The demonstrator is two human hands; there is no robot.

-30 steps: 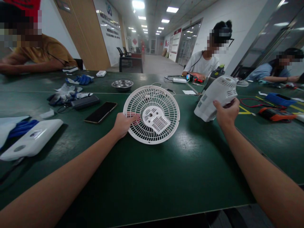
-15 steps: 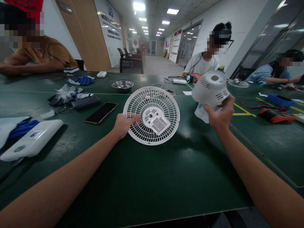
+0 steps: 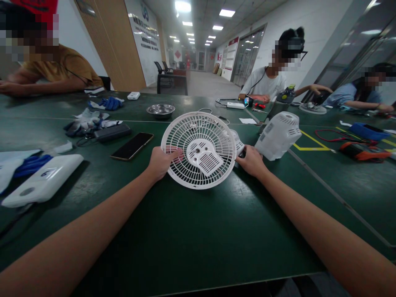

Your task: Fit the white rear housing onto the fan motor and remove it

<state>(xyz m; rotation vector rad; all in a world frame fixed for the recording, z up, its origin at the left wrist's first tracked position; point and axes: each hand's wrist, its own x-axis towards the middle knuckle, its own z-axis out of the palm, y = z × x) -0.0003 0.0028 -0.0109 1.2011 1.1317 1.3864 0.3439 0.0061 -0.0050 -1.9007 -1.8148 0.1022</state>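
My left hand (image 3: pixel 162 162) is closed on the left rim of a round white fan grille (image 3: pixel 198 150), its thumb in front and its fingers showing behind the ribs. The grille is tilted up and faces me, with a slotted plate at its centre. At its right edge, my right hand (image 3: pixel 252 161) is closed around a white slotted part (image 3: pixel 238 142) that is mostly hidden behind the grille. Just right of that hand, a white plastic housing (image 3: pixel 278 136) with vent slots rests on the table, apart from the fingers.
On the green table (image 3: pixel 192 235) lie a phone (image 3: pixel 132 146), a black case (image 3: pixel 113 133), gloves (image 3: pixel 88 123) and a white device (image 3: pixel 43 180) at left. A metal bowl (image 3: pixel 161 110) sits behind. An orange-and-black meter (image 3: pixel 363 150) is at right. Several people sit around.
My right hand has let go of the white housing, which now rests on the table, and has moved left to the slotted part behind the grille. My left hand stays on the grille.
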